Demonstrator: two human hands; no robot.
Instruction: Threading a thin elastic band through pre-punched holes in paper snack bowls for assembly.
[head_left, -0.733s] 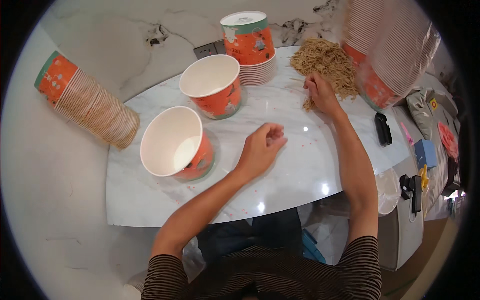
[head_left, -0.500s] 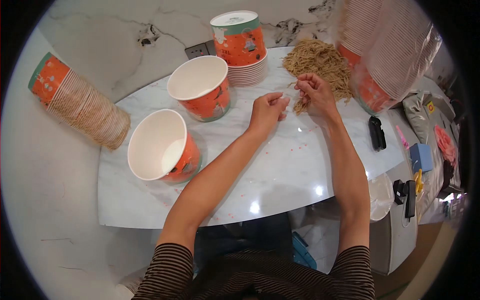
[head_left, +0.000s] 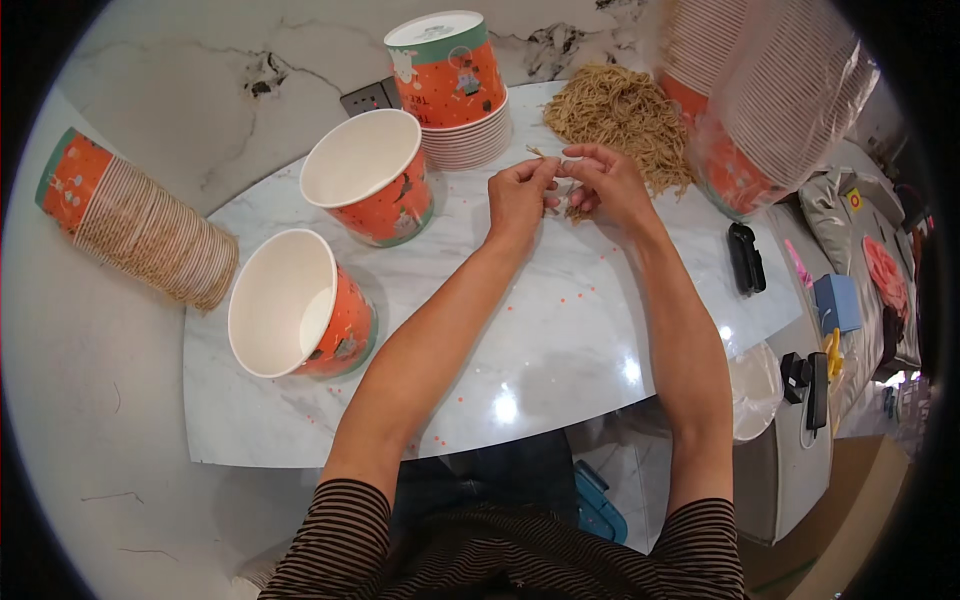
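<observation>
Over the far middle of the marble-patterned table [head_left: 560,330], my left hand [head_left: 517,210] pinches a thin tan strand [head_left: 536,152], whose end pokes up past the fingertips. My right hand [head_left: 615,190] meets it, thumb and forefinger closed at the same strand, and more tan fibre hangs below its fingers. Just beyond both hands lies a tangled pile of tan strands [head_left: 625,115], stringy like twine. Two open paper buckets [head_left: 345,325], orange with white insides, stand left of my left forearm, one behind the other.
An upside-down stack of orange buckets [head_left: 450,75] stands by the wall socket [head_left: 368,97]. Another bucket stack [head_left: 150,225] leans at far left. Plastic-wrapped stacks [head_left: 765,110] rise at back right, near a black handheld object [head_left: 745,258]. Small red bits [head_left: 565,299] dot the table.
My hands have come together, the right moving left toward the left hand. A strand end now shows above the left fingertips. The whole view has shifted slightly.
</observation>
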